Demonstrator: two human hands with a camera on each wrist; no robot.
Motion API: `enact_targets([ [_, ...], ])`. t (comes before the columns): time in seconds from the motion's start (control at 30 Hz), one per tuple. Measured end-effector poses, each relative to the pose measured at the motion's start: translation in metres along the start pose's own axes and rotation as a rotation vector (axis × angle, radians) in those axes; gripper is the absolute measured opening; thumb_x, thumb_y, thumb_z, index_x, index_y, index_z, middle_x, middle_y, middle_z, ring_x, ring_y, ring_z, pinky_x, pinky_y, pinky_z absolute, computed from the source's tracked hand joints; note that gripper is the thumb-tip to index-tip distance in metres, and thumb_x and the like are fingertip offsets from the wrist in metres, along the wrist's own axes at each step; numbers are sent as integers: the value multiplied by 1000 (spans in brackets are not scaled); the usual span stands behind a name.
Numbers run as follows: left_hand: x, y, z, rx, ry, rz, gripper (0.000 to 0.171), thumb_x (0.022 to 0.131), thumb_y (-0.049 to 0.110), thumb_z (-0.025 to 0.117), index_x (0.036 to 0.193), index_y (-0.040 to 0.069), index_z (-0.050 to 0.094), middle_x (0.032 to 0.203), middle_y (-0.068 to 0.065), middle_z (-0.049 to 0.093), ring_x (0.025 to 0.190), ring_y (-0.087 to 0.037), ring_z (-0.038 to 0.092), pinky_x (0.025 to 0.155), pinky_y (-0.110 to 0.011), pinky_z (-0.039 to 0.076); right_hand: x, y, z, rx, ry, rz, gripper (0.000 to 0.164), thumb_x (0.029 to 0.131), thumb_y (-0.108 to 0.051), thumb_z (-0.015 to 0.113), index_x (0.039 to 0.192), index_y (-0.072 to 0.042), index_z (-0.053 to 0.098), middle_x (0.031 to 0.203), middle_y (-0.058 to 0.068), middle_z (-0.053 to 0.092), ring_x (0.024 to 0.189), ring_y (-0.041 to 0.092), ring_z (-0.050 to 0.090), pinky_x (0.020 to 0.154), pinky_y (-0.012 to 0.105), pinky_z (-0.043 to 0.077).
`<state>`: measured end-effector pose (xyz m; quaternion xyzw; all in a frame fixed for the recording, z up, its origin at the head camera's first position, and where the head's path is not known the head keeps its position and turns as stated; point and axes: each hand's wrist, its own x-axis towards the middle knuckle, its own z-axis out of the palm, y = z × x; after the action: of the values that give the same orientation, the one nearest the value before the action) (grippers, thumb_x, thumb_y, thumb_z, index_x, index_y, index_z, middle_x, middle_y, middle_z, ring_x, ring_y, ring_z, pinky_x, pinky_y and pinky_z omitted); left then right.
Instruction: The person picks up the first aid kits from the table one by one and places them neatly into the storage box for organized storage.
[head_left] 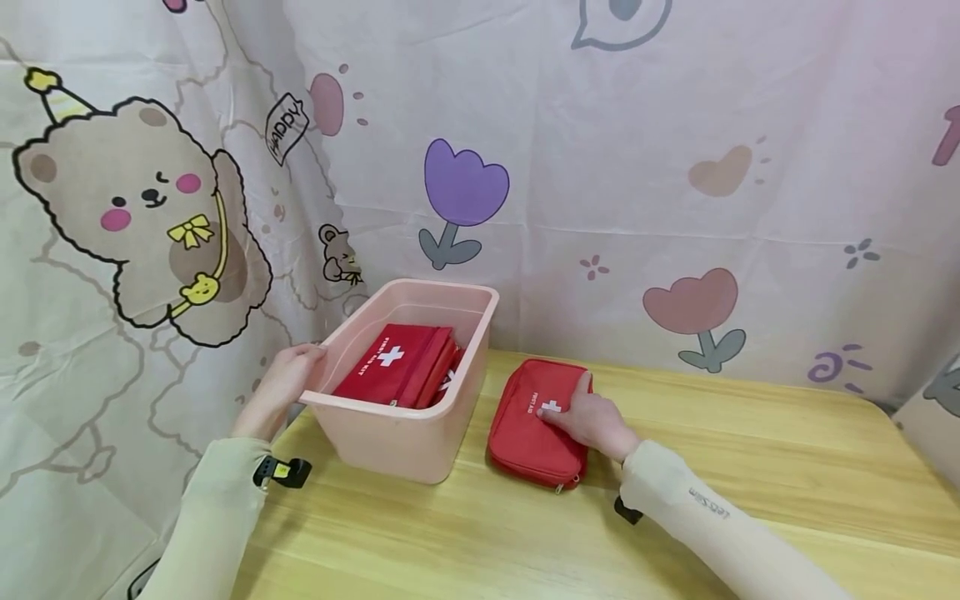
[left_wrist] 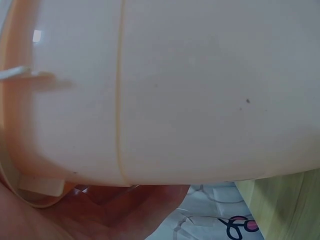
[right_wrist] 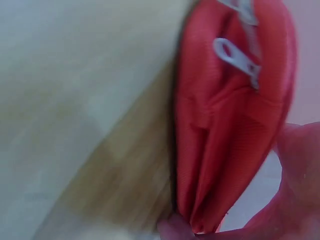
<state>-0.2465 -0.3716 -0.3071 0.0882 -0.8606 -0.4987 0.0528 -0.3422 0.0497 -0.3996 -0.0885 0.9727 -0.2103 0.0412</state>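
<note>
A red first aid pouch [head_left: 521, 446] with a white cross lies on the table, right of a pink plastic bin [head_left: 386, 442]. My right hand [head_left: 596, 423] holds the pouch by its right side, thumb on the top face and fingers at the edge. White zipper pulls [right_wrist: 235, 57] show on the pouch's side in the right wrist view. At the bin's left rim, my left hand [head_left: 283, 382] grips the edge; the bin's outer wall [left_wrist: 200, 100] fills most of the left wrist view. Inside the bin lie red first aid kit pouches [head_left: 397, 354], partly overlapping.
The wooden table [head_left: 720, 467] extends to the right and front. A printed cloth [head_left: 585, 167] with bears and flowers hangs behind the table and down its left side, close to the bin.
</note>
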Motion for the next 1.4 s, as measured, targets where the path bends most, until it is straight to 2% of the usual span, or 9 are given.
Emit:
enact_targets([
  [0.1, -1, -2, 0, 0, 0, -1, 61, 106, 37, 26, 146, -9, 33, 140, -29, 41, 124, -41, 41, 105, -56, 34, 1, 1, -1, 83, -17, 14, 114, 83, -56, 71, 148, 12, 6, 91, 19, 59, 75, 29, 59, 70, 40, 51],
  [0.2, -1, -3, 1, -1, -5, -8, 61, 106, 38, 26, 147, -9, 32, 141, -28, 40, 125, -41, 40, 105, -56, 33, 2, 5, -1, 179, -33, 41, 114, 81, -56, 73, 147, 10, 7, 110, 26, 53, 91, 34, 58, 80, 46, 50],
  [0.27, -1, -2, 1, -2, -4, -9, 61, 106, 37, 27, 147, -9, 32, 141, -28, 39, 125, -41, 40, 105, -56, 33, 3, 8, -3, 233, -36, 44, 114, 80, -55, 74, 145, 10, 8, 115, 27, 49, 96, 36, 56, 84, 49, 49],
  [0.53, 0, 1, 0, 7, 12, -7, 61, 106, 36, 26, 146, -10, 32, 141, -29, 38, 125, -41, 40, 104, -55, 33, 12, 14, -6, 425, -35, 5, 109, 79, -44, 80, 142, 13, 12, 113, 25, 57, 102, 33, 60, 93, 46, 46],
  [0.63, 1, 2, 2, 1, 14, -10, 61, 106, 36, 27, 146, -10, 33, 142, -29, 39, 125, -40, 40, 104, -54, 34, 14, 18, -5, 583, -49, 15, 90, 80, -35, 81, 137, 10, 28, 113, 22, 58, 97, 28, 63, 91, 40, 48],
  [0.8, 1, 1, 4, -10, 11, -14, 60, 106, 36, 28, 146, -9, 33, 142, -28, 39, 126, -39, 40, 105, -53, 33, 14, 25, -6, 749, -50, 55, 49, 82, -26, 80, 113, 6, 57, 87, 12, 70, 72, 20, 69, 71, 27, 53],
  [0.93, 1, 0, 3, -4, 10, -8, 61, 106, 37, 28, 145, -9, 34, 141, -28, 40, 125, -40, 40, 105, -54, 33, 14, 26, -7, 795, -61, 110, 41, 83, -27, 79, 102, 6, 64, 74, 9, 71, 64, 18, 69, 63, 26, 52],
  [1.13, 1, 2, 2, -1, 13, -13, 61, 106, 38, 27, 145, -9, 35, 140, -27, 40, 125, -40, 40, 104, -53, 33, 15, 24, -4, 869, -84, 143, 45, 85, -27, 76, 110, 7, 60, 81, 11, 72, 70, 22, 71, 68, 28, 55],
  [1.4, 1, 1, 1, 5, 16, -11, 61, 106, 37, 27, 145, -9, 35, 140, -27, 40, 124, -39, 41, 104, -52, 35, 14, 16, 1, 1072, -114, 75, 47, 92, -16, 68, 126, 7, 44, 95, 14, 69, 79, 25, 71, 72, 36, 57],
])
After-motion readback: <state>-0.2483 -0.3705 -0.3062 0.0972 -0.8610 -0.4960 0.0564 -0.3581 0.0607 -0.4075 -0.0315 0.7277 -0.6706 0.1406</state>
